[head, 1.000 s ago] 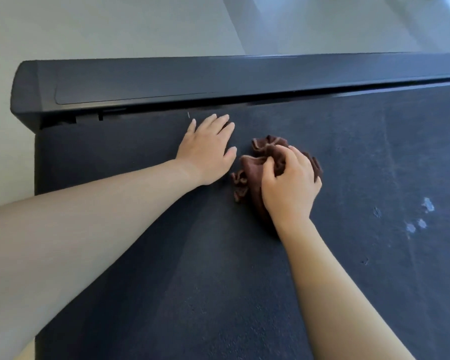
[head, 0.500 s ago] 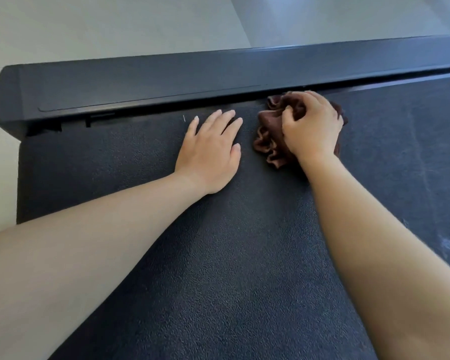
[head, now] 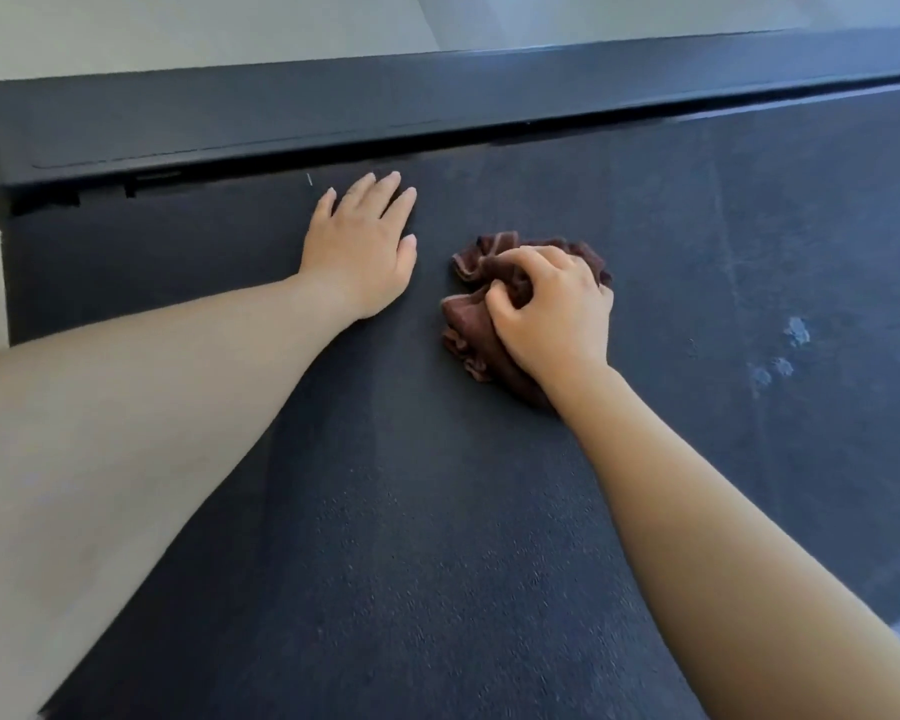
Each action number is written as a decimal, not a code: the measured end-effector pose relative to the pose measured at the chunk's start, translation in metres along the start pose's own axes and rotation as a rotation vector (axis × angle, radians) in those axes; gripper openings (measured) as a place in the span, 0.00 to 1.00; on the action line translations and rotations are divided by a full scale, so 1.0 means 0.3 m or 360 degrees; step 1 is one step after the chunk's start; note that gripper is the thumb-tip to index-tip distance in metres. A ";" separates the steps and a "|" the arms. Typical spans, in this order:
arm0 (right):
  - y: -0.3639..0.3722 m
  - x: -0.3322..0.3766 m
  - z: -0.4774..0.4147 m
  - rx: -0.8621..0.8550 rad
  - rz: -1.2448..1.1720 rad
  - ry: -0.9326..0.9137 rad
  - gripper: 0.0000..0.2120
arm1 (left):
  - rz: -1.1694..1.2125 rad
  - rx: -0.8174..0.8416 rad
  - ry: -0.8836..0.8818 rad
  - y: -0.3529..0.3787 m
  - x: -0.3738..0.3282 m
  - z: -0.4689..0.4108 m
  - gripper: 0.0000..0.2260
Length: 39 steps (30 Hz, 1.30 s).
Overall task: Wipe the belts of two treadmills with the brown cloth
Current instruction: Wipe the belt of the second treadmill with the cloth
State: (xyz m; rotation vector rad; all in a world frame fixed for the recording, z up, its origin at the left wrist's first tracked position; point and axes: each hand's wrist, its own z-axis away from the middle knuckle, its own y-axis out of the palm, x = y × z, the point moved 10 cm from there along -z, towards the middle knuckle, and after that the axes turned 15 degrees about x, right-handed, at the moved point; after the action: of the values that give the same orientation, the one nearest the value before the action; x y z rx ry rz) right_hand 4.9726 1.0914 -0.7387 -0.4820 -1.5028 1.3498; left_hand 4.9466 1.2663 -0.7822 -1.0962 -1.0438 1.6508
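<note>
While your left hand [head: 362, 252] lies flat w/ fingers straight, bracing on the belt [head: 437, 511] near the end cover [head: 281, 122], your right hand [head: 552, 314] grips the bunched cloth [head: 468, 324] mid-belt. Press evenly, overlap passes, then work right toward the pale spots [head: 780, 350], which likely need extra rubbing.

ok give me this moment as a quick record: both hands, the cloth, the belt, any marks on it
belt: dark, textured
left hand: flat on the belt, fingers straight, fingertips just short of the black end cover
right hand: grips the brown cloth, bunched, on the belt
pale smudges: on the belt, right of the cloth, apart from it
</note>
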 end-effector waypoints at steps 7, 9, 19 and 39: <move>0.009 -0.060 0.222 -0.0046 0.0030 -0.0164 0.12 | 0.0093 0.0165 -0.0071 0.106 -0.097 0.305 0.26; 0.011 -0.049 0.184 -0.0043 -0.0034 -0.0131 0.11 | 0.0120 0.0181 -0.0130 0.155 -0.138 0.420 0.26; 0.025 -0.041 0.217 0.0038 -0.0011 -0.0190 0.14 | 0.0081 -0.0059 -0.0212 0.205 -0.173 0.548 0.25; 0.109 -0.114 0.964 -0.0277 -0.0146 0.0163 0.15 | 0.0041 -0.0081 -0.0078 0.201 -0.200 0.544 0.24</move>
State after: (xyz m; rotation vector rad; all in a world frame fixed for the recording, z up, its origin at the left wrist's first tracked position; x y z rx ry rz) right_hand 4.7281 0.9298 -0.7410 -0.5762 -1.5460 1.1127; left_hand 4.7929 1.1651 -0.7834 -1.1112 -1.1129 1.6874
